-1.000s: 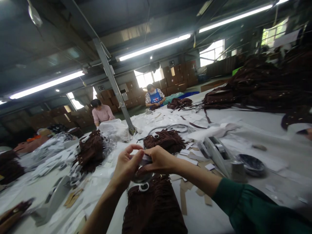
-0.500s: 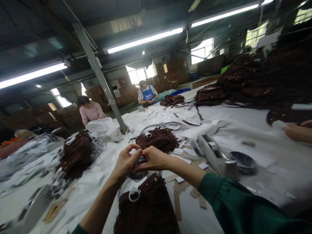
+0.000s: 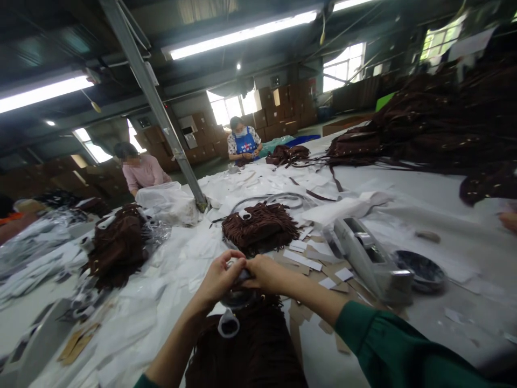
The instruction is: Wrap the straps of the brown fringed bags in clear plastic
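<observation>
My left hand (image 3: 223, 275) and my right hand (image 3: 264, 275) meet above the top of a dark brown fringed bag (image 3: 246, 345). Fingers of both are closed, tips together, around something small and greyish that they mostly hide. Under them a dark grey, shiny curved piece (image 3: 241, 298) shows, too blurred to name. White wrapping (image 3: 229, 323) sticks up in a loop from the left of the bag's top. Just beyond my hands lies a second brown fringed bag (image 3: 258, 226), with a bit of white wrapping on it.
Right of my hands stand a grey tape dispenser (image 3: 374, 264) and a dark round dish (image 3: 420, 269). Card pieces (image 3: 302, 260) and white paper (image 3: 161, 258) litter the table. Another brown bag (image 3: 117, 245) lies left; a brown pile (image 3: 436, 124) rises right. Two co-workers sit beyond a metal post (image 3: 161, 118).
The view has tilted and shifted a little. My joined hands appear slightly lower and farther right, over the near bag's top, with fingers still closed together. A hand at the right edge has mostly left view.
</observation>
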The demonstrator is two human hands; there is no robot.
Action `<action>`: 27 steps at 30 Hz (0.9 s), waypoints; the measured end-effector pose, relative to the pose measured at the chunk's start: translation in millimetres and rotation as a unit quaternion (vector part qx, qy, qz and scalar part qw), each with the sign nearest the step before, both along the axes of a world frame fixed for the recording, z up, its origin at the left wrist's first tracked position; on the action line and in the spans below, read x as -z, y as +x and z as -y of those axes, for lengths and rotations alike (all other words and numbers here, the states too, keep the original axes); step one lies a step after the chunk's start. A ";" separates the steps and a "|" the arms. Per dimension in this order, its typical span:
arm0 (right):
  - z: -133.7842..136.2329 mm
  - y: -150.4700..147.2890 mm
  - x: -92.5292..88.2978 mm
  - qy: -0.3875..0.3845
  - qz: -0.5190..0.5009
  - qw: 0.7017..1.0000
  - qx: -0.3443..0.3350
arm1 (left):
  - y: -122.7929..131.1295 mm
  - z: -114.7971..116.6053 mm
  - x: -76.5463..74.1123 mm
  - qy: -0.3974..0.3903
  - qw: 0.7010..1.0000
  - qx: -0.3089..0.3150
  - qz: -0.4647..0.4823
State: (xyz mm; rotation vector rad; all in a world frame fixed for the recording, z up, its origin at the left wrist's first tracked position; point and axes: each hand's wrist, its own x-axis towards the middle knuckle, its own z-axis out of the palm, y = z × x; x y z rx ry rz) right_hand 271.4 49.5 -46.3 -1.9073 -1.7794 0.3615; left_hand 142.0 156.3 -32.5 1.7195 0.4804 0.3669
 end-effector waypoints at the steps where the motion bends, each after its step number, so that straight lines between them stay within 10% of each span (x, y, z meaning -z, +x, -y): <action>1: -2.2 0.7 1.3 0.019 -0.025 0.999 0.000 | 1.8 2.1 5.8 -0.048 0.998 -0.027 0.029; 6: -8.8 7.4 11.9 0.049 -0.032 0.998 0.000 | 2.9 7.2 28.4 -0.178 0.970 -0.123 0.106; 12: -7.4 9.8 19.2 0.028 0.188 0.979 -0.077 | -25.3 -1.5 11.3 -0.049 0.991 0.085 -0.088; 16: -10.8 9.1 15.9 0.055 0.201 0.973 -0.096 | -36.5 -2.9 5.8 -0.065 0.988 0.080 -0.113; 23: 31.3 -9.9 8.5 0.211 0.022 0.972 0.102 | -32.2 -1.5 40.6 -0.206 0.978 -0.029 -0.010; 27: 78.7 -63.9 50.0 0.131 -0.066 0.985 -0.092 | -35.9 6.5 58.0 -0.248 0.967 -0.052 0.003</action>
